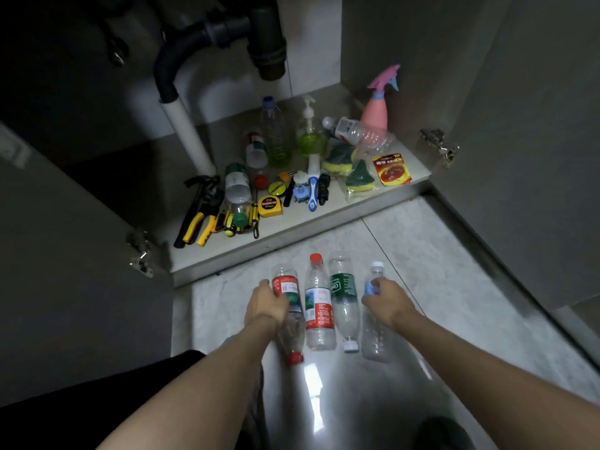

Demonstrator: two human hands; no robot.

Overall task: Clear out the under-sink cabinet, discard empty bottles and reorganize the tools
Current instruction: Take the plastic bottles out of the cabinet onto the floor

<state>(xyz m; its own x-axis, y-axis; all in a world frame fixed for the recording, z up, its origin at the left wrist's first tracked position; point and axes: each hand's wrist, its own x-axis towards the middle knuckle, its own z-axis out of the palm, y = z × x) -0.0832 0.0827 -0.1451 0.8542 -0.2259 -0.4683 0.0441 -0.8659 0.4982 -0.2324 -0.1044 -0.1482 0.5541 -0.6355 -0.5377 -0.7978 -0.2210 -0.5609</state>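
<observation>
Open cabinet (324,209) with drain pipe (207,30) above; its shelf holds a pink sprayer (376,108), soap pump (310,134), sponges (350,170), tape measure (268,206) and pliers (194,219). On the floor (438,254) in front, four plastic bottles lie side by side. Left hand (266,302) grips the leftmost, red-labelled bottle (285,287); right hand (386,297) grips the rightmost, clear bottle (376,336).

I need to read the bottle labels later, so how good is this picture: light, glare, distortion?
Head view: dim, brightest on the cabinet shelf; a white glare streak on the floor tile below the bottles; wide-angle bending at the cabinet edges; corners nearly black; label text too soft to read.
</observation>
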